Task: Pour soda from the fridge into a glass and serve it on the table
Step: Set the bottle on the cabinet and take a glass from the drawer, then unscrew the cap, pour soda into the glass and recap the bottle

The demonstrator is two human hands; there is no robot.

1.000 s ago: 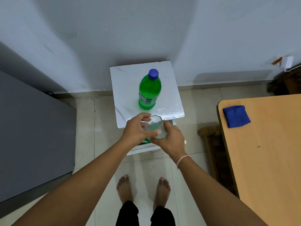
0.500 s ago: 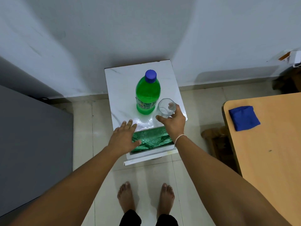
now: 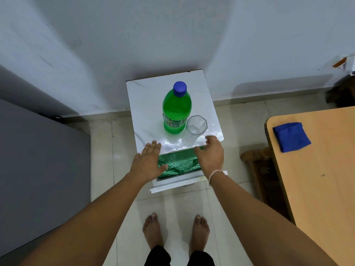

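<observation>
- Bare feet [image 3: 175, 230] stand on the tiled floor [image 3: 123, 217], nearest the camera; the dark trousers are cut off by the frame's bottom edge.
- The left hand [image 3: 148, 162] lies flat, fingers [image 3: 153, 147] straight and together, holding nothing, tips at the white counter [image 3: 146, 100] edge.
- The right hand [image 3: 210, 154] has loosely curled fingers [image 3: 210, 140], empty; whether they touch the counter is unclear.
- Between the wrists, green crinkled plastic [image 3: 177, 164] fills an open drawer [image 3: 172, 184], partly hidden by both hands.
- Just beyond the right fingers stands the empty glass [image 3: 196, 126], upright.
- Beside it, leftward, the green soda bottle [image 3: 175, 110], blue cap on.
</observation>
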